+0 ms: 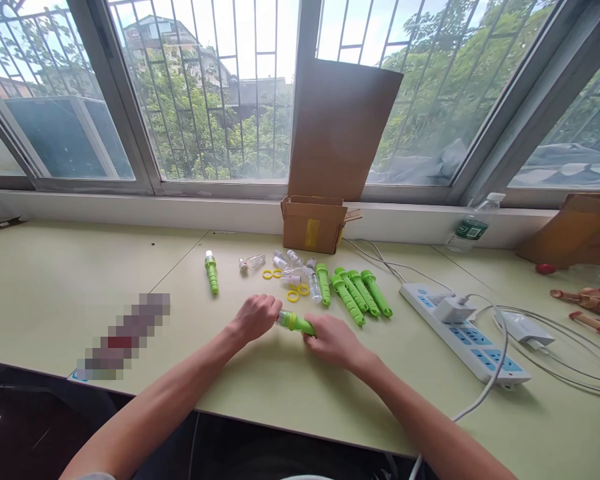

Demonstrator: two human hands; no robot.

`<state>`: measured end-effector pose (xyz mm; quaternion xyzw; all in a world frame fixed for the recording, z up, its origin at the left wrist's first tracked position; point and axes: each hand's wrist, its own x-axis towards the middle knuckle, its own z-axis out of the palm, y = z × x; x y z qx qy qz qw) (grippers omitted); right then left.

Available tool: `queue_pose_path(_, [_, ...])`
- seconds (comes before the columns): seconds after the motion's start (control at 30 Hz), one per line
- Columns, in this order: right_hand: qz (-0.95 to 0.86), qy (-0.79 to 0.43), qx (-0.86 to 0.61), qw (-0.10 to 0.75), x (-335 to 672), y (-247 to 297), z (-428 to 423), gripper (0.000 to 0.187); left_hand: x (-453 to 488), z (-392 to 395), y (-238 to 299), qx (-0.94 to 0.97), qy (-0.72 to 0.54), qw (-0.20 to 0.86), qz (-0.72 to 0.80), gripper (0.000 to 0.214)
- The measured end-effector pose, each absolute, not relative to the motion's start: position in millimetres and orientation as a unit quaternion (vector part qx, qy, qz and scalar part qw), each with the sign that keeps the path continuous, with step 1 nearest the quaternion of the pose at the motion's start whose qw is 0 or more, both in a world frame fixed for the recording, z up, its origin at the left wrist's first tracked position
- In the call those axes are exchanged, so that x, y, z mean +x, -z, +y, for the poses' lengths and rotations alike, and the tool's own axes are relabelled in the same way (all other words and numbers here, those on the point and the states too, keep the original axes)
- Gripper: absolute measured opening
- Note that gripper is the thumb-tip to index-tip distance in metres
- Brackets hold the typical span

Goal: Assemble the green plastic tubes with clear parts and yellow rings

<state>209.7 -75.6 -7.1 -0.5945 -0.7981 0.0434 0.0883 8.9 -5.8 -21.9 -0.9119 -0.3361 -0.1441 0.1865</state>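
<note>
Between my two hands lies a green plastic tube with a clear end and a yellow ring around its joint. My left hand is closed on the clear end, and my right hand grips the green end. Just beyond them are several clear plastic pieces in a loose pile, with yellow rings among and beside them. Several green tubes lie to the right of the pile. A green tube with a white tip lies apart on the left.
A small cardboard box stands against the sill, with a cardboard sheet behind it. A white power strip with cables and a charger lies on the right. A plastic bottle leans near the window. Wooden pieces lie far right.
</note>
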Motion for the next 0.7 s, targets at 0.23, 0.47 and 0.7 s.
queue_pose_path(0.23, [-0.814, -0.098, -0.563, 0.104, 218.5, 12.3, -67.4, 0.012, 11.4, -7.2, 24.3, -0.910, 0.131, 0.182, -0.350, 0.015])
queue_pose_path(0.47, [-0.786, 0.182, -0.577, 0.125, 211.4, 7.6, -68.3, 0.015, 13.6, -7.6, 17.9, -0.876, 0.119, 0.081, -0.460, 0.012])
queue_pose_path(0.7, [-0.785, 0.127, -0.605, 0.039, 205.4, 11.8, -71.0, 0.012, 11.4, -7.2, 17.7, -0.887, 0.101, 0.076, -0.443, 0.012])
